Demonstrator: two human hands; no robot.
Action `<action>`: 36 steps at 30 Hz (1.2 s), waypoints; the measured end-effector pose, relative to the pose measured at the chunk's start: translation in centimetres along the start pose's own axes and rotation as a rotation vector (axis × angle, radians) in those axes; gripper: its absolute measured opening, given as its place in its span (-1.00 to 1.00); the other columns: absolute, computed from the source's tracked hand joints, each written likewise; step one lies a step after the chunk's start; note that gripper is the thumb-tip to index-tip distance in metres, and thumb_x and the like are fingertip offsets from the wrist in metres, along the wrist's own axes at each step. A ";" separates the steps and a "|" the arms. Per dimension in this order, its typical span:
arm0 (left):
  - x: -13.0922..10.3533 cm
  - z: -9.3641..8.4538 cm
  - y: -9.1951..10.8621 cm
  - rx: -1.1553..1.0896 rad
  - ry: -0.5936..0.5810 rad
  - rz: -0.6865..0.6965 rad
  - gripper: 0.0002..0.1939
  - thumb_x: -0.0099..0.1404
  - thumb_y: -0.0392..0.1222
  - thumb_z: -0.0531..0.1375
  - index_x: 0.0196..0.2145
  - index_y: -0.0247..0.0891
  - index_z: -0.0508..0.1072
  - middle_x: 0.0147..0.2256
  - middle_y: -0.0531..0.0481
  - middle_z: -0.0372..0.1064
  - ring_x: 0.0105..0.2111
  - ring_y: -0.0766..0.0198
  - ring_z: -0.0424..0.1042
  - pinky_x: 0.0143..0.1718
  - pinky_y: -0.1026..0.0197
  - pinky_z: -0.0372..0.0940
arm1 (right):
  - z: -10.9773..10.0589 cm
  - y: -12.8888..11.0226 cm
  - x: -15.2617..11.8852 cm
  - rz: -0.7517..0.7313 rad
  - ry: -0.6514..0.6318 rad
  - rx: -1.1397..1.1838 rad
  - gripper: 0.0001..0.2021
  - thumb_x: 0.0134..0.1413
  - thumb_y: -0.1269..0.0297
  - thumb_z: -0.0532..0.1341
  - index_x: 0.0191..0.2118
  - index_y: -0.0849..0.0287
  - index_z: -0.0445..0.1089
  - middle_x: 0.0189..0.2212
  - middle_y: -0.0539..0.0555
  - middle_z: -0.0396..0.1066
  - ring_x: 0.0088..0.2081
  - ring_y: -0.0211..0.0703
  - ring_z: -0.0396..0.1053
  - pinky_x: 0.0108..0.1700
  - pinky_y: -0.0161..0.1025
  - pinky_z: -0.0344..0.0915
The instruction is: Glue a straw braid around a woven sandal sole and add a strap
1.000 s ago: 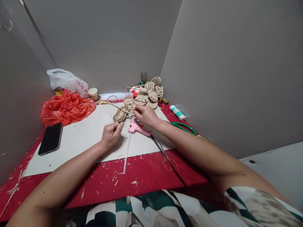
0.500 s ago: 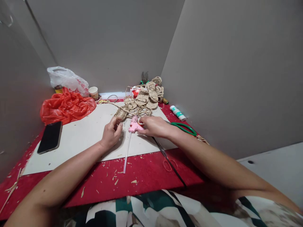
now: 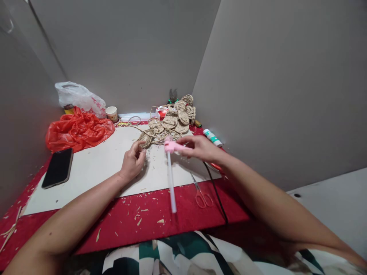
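Observation:
My right hand point(image 3: 200, 148) grips a pink glue gun point(image 3: 172, 146) above the white board point(image 3: 106, 172); a long clear glue stick point(image 3: 171, 183) sticks out of its back toward me. My left hand point(image 3: 133, 162) rests on the board with curled fingers, its fingertips at the near left edge of the woven straw pieces point(image 3: 145, 138). Whether those fingers pinch anything is too small to tell. More coiled straw pieces point(image 3: 182, 116) are heaped behind the glue gun.
A black phone point(image 3: 58, 168), a red plastic bag point(image 3: 80, 130), a white bag point(image 3: 78, 97) and a paper cup point(image 3: 111, 114) stand left. Red-handled scissors point(image 3: 203, 198) and a black cord point(image 3: 215, 191) lie right of centre, near a white-green bottle point(image 3: 212, 138).
My right hand has lifted the glue gun and moved it right, turning it. The scissors now show more fully, and the green handles are hidden. My left hand has hardly moved.

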State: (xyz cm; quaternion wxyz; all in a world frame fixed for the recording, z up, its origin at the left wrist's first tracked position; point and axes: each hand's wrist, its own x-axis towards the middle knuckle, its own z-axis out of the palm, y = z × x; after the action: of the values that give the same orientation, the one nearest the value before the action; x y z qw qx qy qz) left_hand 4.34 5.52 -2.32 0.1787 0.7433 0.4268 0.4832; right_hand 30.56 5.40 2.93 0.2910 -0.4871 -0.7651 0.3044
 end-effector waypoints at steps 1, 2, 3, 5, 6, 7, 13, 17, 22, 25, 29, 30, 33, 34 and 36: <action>0.0 0.0 0.0 -0.003 0.000 -0.003 -0.75 0.28 -0.27 0.06 -0.07 -0.25 0.30 -0.53 0.18 0.15 -0.59 0.40 0.15 -0.48 0.30 0.11 | -0.9 -0.1 0.0 0.037 0.064 0.098 -0.63 -0.02 0.10 0.28 -0.12 0.22 0.45 -0.30 0.11 0.51 -0.45 -0.24 0.40 -0.43 -0.29 0.33; 0.0 0.0 -0.1 -0.005 -0.002 -0.006 -0.74 0.28 -0.27 0.06 -0.06 -0.25 0.30 -0.53 0.18 0.15 -0.59 0.40 0.14 -0.48 0.30 0.11 | -1.8 -0.1 0.1 0.062 0.146 0.170 -0.59 -0.04 0.06 0.30 -0.11 0.21 0.45 -0.32 0.11 0.51 -0.48 -0.25 0.39 -0.47 -0.30 0.33; 0.0 0.1 -0.2 -0.006 -0.006 -0.009 -0.74 0.28 -0.26 0.06 -0.06 -0.25 0.30 -0.53 0.18 0.15 -0.58 0.39 0.15 -0.47 0.30 0.11 | -2.7 -0.1 0.4 0.068 0.226 0.212 -0.56 -0.07 0.03 0.31 -0.11 0.21 0.45 -0.34 0.10 0.50 -0.50 -0.27 0.38 -0.49 -0.31 0.33; 0.0 0.1 -0.3 -0.003 -0.012 -0.010 -0.74 0.28 -0.26 0.06 -0.06 -0.25 0.30 -0.54 0.18 0.14 -0.58 0.39 0.15 -0.47 0.29 0.11 | -4.3 0.2 1.3 0.031 0.366 0.254 -0.54 -0.14 -0.02 0.35 -0.15 0.19 0.47 -0.36 0.09 0.50 -0.51 -0.28 0.38 -0.50 -0.33 0.33; -0.1 0.1 -0.4 0.000 -0.015 -0.008 -0.74 0.28 -0.26 0.06 -0.06 -0.26 0.30 -0.54 0.18 0.14 -0.57 0.39 0.15 -0.46 0.29 0.11 | -5.1 0.4 2.0 0.008 0.414 0.260 -0.53 -0.16 -0.03 0.35 -0.17 0.20 0.47 -0.36 0.09 0.50 -0.51 -0.28 0.38 -0.52 -0.33 0.32; -0.1 0.1 -0.5 0.005 -0.016 -0.006 -0.73 0.28 -0.27 0.06 -0.06 -0.26 0.30 -0.54 0.18 0.14 -0.58 0.39 0.15 -0.46 0.29 0.12 | -5.7 0.8 2.8 -0.004 0.444 0.260 -0.53 -0.18 -0.03 0.36 -0.19 0.20 0.47 -0.37 0.09 0.50 -0.52 -0.28 0.38 -0.52 -0.33 0.32; -0.3 0.3 -0.8 0.040 -0.038 -0.003 -0.74 0.28 -0.27 0.06 -0.07 -0.26 0.33 -0.56 0.17 0.16 -0.58 0.37 0.16 -0.47 0.28 0.12 | -7.2 3.2 6.3 0.032 0.488 0.207 -0.71 -0.13 0.15 0.35 -0.29 0.22 0.45 -0.51 0.05 0.45 -0.55 -0.26 0.35 -0.51 -0.30 0.31; -0.1 0.6 -0.9 0.064 -0.049 -0.005 -0.74 0.26 -0.27 0.06 -0.07 -0.26 0.33 -0.55 0.13 0.22 -0.57 0.35 0.20 -0.45 0.25 0.13 | -6.0 4.7 5.5 0.066 0.502 0.220 -0.76 -0.07 0.20 0.31 -0.26 0.20 0.43 -0.47 0.04 0.46 -0.53 -0.25 0.35 -0.43 -0.26 0.33; 0.0 1.3 -0.9 0.096 -0.095 0.012 -0.73 0.24 -0.31 0.06 -0.09 -0.24 0.35 -0.53 0.08 0.30 -0.58 0.32 0.23 -0.45 0.23 0.14 | -7.4 5.3 4.3 0.047 0.494 -0.070 -0.79 0.02 0.21 0.26 -0.22 0.20 0.43 -0.39 0.04 0.47 -0.49 -0.26 0.37 -0.38 -0.28 0.29; 0.1 1.5 -1.0 0.120 -0.121 0.022 -0.71 0.22 -0.30 0.07 -0.08 -0.24 0.37 -0.50 0.04 0.35 -0.57 0.31 0.25 -0.43 0.21 0.16 | -9.9 4.8 4.3 -0.032 0.465 -0.289 -0.79 0.13 0.24 0.18 -0.14 0.18 0.40 -0.37 0.06 0.46 -0.45 -0.26 0.38 -0.30 -0.25 0.26; 0.1 1.4 -1.0 0.138 -0.145 0.016 -0.69 0.22 -0.29 0.07 -0.07 -0.27 0.38 -0.49 0.03 0.37 -0.55 0.28 0.28 -0.40 0.19 0.18 | -10.7 5.4 4.3 -0.046 0.441 -0.378 -0.80 0.10 0.25 0.18 -0.14 0.13 0.40 -0.42 0.05 0.43 -0.41 -0.16 0.36 -0.21 -0.16 0.26; 0.0 1.4 -1.0 0.142 -0.149 0.007 -0.69 0.22 -0.30 0.07 -0.07 -0.27 0.38 -0.50 0.03 0.37 -0.55 0.28 0.29 -0.40 0.20 0.19 | -10.2 5.9 4.3 -0.048 0.426 -0.391 -0.80 0.06 0.24 0.20 -0.17 0.12 0.41 -0.42 0.06 0.43 -0.39 -0.12 0.37 -0.18 -0.12 0.27; 0.0 1.0 -0.9 0.172 -0.156 -0.039 -0.71 0.22 -0.31 0.07 -0.09 -0.27 0.39 -0.52 0.04 0.37 -0.55 0.27 0.32 -0.42 0.21 0.22 | -8.0 8.3 3.7 -0.057 0.347 -0.397 -0.82 -0.03 0.21 0.21 -0.25 0.08 0.41 -0.26 0.12 0.46 -0.22 0.00 0.41 -0.07 -0.04 0.27; 0.2 0.7 -0.9 0.191 -0.163 -0.060 -0.72 0.22 -0.32 0.06 -0.10 -0.26 0.39 -0.53 0.04 0.38 -0.54 0.27 0.33 -0.42 0.22 0.23 | -7.3 9.2 3.4 -0.051 0.325 -0.395 -0.82 -0.06 0.20 0.22 -0.27 0.07 0.40 -0.21 0.15 0.46 -0.17 0.04 0.41 -0.05 -0.02 0.27; 0.9 -0.4 -1.0 0.245 -0.181 -0.107 -0.71 0.22 -0.30 0.08 -0.08 -0.24 0.39 -0.50 0.03 0.42 -0.52 0.27 0.37 -0.42 0.24 0.25 | -6.1 10.7 3.0 -0.042 0.302 -0.387 -0.81 -0.09 0.19 0.22 -0.28 0.07 0.39 -0.16 0.22 0.45 -0.13 0.11 0.41 -0.04 0.02 0.26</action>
State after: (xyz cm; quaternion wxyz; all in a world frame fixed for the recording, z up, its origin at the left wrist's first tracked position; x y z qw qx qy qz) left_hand 3.63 6.76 -2.32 0.1497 0.7762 0.5037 0.3484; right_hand 40.09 12.90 -0.70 0.3095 -0.5578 -0.7669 0.0697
